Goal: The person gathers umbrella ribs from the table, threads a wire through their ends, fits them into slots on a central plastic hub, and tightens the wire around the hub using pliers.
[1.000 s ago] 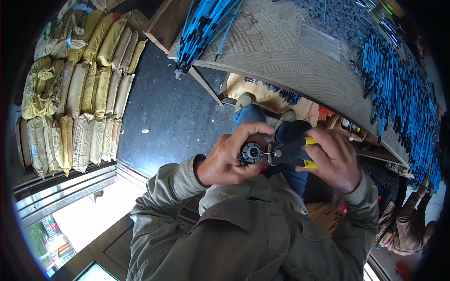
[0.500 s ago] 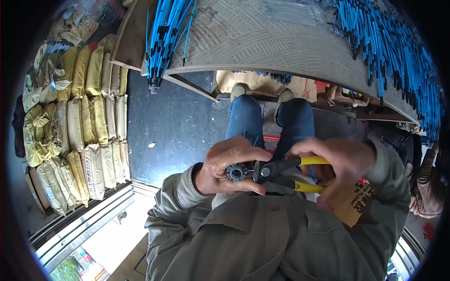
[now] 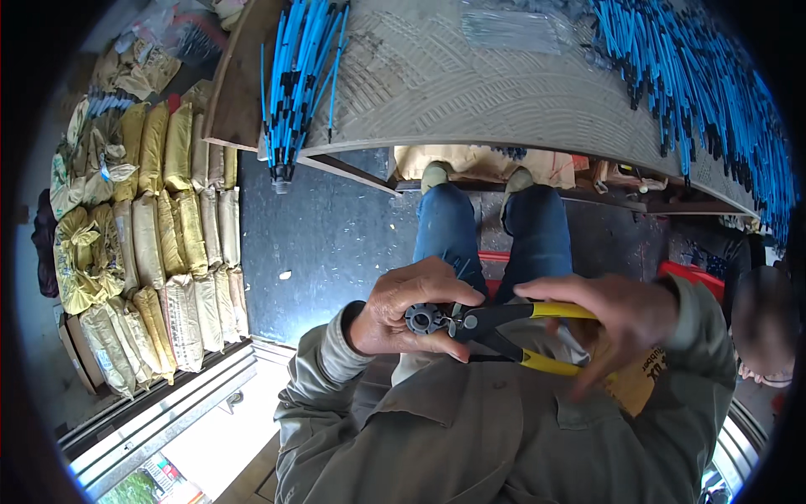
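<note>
My left hand (image 3: 410,307) is closed around a small black ring-shaped part (image 3: 424,318) with a notched rim and a hole in its middle. Just beside that part are the jaws of a pair of pliers (image 3: 472,322), with black metal arms and yellow handles. My right hand (image 3: 617,315) grips these pliers, its fingers stretched along the two spread handles and slightly blurred. Whether the jaws bite on the part cannot be made out, since my left fingers partly cover that spot. Both hands are above my lap.
Ahead stands a table (image 3: 470,101) with a patterned grey top. Blue and black rods lie in a bunch (image 3: 306,76) at its left and a big heap (image 3: 697,101) at its right. Stacked sacks (image 3: 147,235) line the left side. Another person (image 3: 764,319) is at the far right.
The view has shifted a little, so most things sit lower in it. The pliers' handles stand slightly wider apart. At the right, a red object has come into sight.
</note>
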The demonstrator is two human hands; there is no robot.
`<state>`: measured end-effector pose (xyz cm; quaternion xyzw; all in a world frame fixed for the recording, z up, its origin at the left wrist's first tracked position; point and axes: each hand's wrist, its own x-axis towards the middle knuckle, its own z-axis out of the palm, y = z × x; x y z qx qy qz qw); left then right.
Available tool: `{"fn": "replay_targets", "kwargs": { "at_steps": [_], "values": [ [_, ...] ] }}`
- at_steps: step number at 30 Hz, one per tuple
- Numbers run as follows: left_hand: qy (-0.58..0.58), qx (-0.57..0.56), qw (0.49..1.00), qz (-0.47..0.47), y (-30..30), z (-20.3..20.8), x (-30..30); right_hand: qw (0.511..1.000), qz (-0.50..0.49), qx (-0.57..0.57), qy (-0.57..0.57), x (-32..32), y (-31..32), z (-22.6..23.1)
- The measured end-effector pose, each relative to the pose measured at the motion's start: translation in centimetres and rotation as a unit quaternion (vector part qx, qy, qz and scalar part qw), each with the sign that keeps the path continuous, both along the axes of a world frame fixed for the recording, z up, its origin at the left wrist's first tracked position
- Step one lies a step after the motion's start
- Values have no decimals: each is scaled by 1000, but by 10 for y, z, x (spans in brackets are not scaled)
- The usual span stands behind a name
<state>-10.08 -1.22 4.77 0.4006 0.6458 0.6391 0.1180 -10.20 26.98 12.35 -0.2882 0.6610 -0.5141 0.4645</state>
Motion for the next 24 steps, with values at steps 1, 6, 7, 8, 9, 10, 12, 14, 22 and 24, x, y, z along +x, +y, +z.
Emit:
{"fn": "replay_targets", "kwargs": {
  "at_steps": [1, 6, 7, 8, 9, 10, 12, 14, 22, 24],
  "values": [
    [6, -4, 1000, 2, 3, 0, -3, 1000, 2, -4, 6, 5, -1, -1],
    [-40, -22, 999, 21, 10, 8, -2, 903, -31, 126, 410, 19, 6, -24],
    [-59, -38, 998, -5, 9, 13, -3, 974, 27, 78, 209, 9, 12, -29],
    [-78, -55, 995, -30, 9, 14, -3, 996, 82, 24, -3, 7, 16, -30],
    [-83, -51, 995, -34, 9, 12, -2, 996, 79, 27, -9, 11, 17, -29],
    [-58, -49, 996, -35, 9, 10, -4, 997, 62, 21, 44, 9, 18, -28],
    [-7, -45, 998, -36, 8, 5, -8, 988, 30, 9, 150, 7, 19, -25],
    [-3, -37, 999, -14, 9, 3, -8, 967, -1, -4, 256, 4, 19, -21],
    [-22, -34, 996, 73, 17, 4, 5, 783, -116, 159, 590, 28, 1, -43],
    [-46, -51, 992, 106, 19, 7, 8, 739, -133, 169, 639, 24, 1, -36]
  ]
}}
